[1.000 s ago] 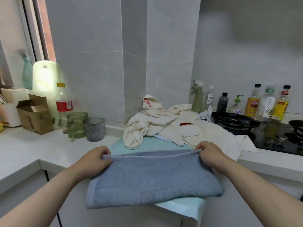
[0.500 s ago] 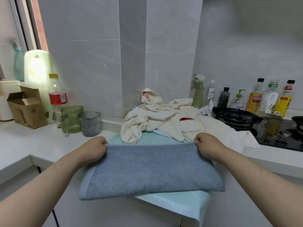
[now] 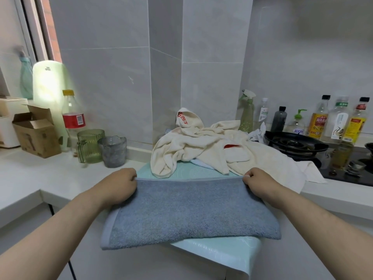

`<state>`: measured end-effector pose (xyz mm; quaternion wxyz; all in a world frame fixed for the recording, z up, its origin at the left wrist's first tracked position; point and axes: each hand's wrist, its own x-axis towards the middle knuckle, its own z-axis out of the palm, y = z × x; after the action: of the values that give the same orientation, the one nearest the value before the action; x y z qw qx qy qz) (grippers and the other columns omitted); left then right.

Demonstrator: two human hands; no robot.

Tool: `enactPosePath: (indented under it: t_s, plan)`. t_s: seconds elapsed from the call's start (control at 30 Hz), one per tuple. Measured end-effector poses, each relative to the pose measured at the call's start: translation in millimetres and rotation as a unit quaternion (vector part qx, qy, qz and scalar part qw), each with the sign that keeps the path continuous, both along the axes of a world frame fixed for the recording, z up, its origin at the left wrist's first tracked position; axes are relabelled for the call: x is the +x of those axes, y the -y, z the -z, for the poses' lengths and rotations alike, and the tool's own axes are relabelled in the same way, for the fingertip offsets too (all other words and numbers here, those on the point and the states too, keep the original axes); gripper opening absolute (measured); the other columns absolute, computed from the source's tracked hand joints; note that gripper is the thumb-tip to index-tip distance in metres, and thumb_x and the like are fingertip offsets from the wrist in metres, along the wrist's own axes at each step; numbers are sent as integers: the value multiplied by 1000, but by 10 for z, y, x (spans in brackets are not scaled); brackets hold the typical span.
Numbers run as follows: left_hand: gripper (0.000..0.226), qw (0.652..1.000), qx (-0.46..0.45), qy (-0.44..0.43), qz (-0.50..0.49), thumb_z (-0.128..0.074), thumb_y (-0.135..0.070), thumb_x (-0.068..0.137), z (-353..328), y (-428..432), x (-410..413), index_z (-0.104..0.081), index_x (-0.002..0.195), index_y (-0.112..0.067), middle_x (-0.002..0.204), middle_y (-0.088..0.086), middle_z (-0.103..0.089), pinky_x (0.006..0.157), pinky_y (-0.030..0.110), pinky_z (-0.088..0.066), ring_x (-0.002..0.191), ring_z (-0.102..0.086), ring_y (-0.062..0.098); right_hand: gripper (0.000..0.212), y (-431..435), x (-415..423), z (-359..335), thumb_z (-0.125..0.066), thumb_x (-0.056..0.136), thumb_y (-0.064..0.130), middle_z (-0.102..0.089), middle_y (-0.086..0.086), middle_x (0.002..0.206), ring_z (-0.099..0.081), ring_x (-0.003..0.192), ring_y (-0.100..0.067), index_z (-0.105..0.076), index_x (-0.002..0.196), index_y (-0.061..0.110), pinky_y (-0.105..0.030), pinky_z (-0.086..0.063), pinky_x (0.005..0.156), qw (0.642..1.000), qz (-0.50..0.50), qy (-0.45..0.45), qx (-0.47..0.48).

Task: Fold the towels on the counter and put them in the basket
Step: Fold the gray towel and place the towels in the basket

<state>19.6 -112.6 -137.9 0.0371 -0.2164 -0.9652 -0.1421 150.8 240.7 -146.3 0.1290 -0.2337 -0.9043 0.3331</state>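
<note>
View: head
Grey towel (image 3: pixel 189 209): spread flat on a mint mat (image 3: pixel 222 253) at the front of the bench (image 3: pixel 40 178), with its near edge hung over the bench's rim.
Left hand (image 3: pixel 119 184): curled round the towel's far left corner, which is gripped at the hem.
Right hand (image 3: pixel 256 182): the far right corner is pinched; the hem is drawn straight between the two hands.
Cream towels (image 3: pixel 201 146): heaped unfolded just behind, partly on the mat.
Basket: not seen.
Handling: the towel is judged soft, limp, light and thick-piled. Sag is to be expected wherever it is unsupported, little slip is expected, and nothing about it is fragile.
Hold: the hemmed corners are judged best, both taken at once so that the edges can be kept matched.
Risk: the overhanging side could be dragged off the mat.
</note>
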Motion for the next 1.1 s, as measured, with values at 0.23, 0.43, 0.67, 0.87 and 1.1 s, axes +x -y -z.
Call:
enactPosePath:
  t_s: [0.23,0.43,0.67,0.87,1.1]
  plan:
    - [9,955,293,40,-11,-52,-17,96,-225,187,-57,-61,93,-15,94,4,-61,66,31,-43,87,-58,20,15,121,1,-199,-49,95,16,-53,-10,79,-46,68,-22,-56,84,10,-27,-33,54,995,-12,-48,-91]
    - [19,976,208,38,-43,-57,-23,94,-56,159,-250,-61,109,-13,108,3,-59,73,30,-39,94,-54,20,18,274,-201,-50,-51,95,19,-63,-7,96,-56,88,-23,-64,93,7,-34,-44,77,999,25,-40,16]
    - [19,935,327,79,-112,-57,-30,94,-154,604,88,-58,93,-11,92,6,-60,78,40,-53,84,-59,27,7,316,343,-156,-57,87,11,-54,-12,80,-50,70,-24,-53,83,7,-36,-42,65,983,11,-57,-172]
    - [18,823,481,236,-189,-61,-20,93,114,895,754,-57,86,-4,66,9,-53,56,29,-48,63,-54,25,14,579,944,-53,-57,89,6,-44,-2,55,-44,58,-20,-49,77,7,-35,-46,66,945,28,-50,-322]
    - [14,706,577,368,-180,-54,-6,93,253,882,945,-61,103,0,99,21,-66,55,32,-60,82,-64,32,7,726,1139,39,-57,91,9,-54,-17,85,-51,69,-24,-56,95,3,-30,-56,56,861,92,-72,-495]
